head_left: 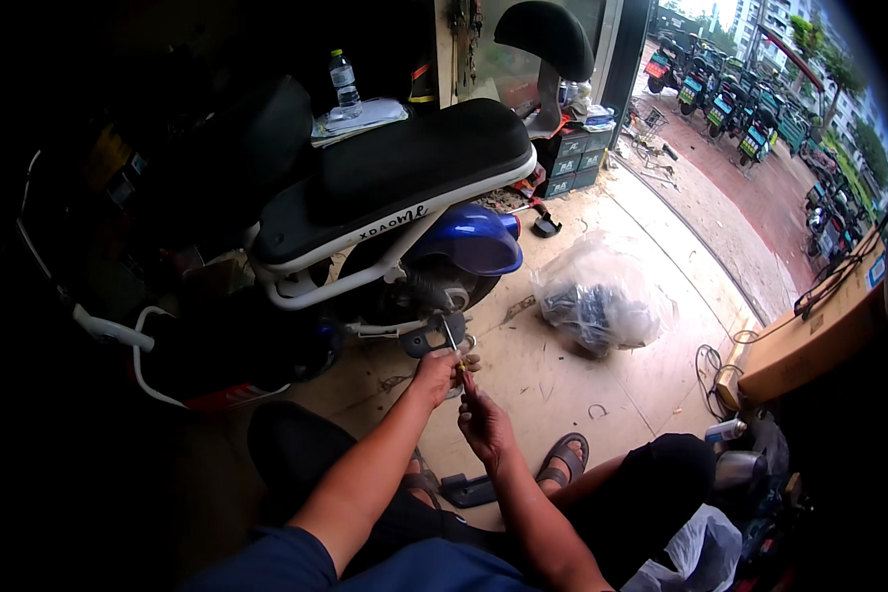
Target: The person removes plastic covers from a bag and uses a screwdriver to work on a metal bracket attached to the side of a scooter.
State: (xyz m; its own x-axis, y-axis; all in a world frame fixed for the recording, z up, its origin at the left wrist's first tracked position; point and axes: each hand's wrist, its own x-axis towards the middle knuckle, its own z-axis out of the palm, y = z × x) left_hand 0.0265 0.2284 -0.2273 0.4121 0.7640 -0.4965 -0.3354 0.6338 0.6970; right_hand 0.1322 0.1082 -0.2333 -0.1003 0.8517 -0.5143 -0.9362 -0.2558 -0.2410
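Note:
My right hand (485, 424) is closed round the red and yellow handle of what looks like a screwdriver (470, 383). Just beside it, my left hand (434, 381) is closed by a thin metal rod (451, 336); what its fingers hold is partly hidden. Both hands are low at the rear wheel of an electric scooter (395, 163) with a long black seat and a blue rear fender (474, 240). A dark grey bracket-like part (422, 338) sits beyond my left fingers, next to the wheel hub.
A clear plastic bag (602, 301) with dark contents lies on the tiled floor to the right. Between my feet is a black plastic part (467, 490). A cardboard box (819, 321) and cables stand at right. Stacked dark boxes (574, 163) and a water bottle (344, 85) are behind the scooter.

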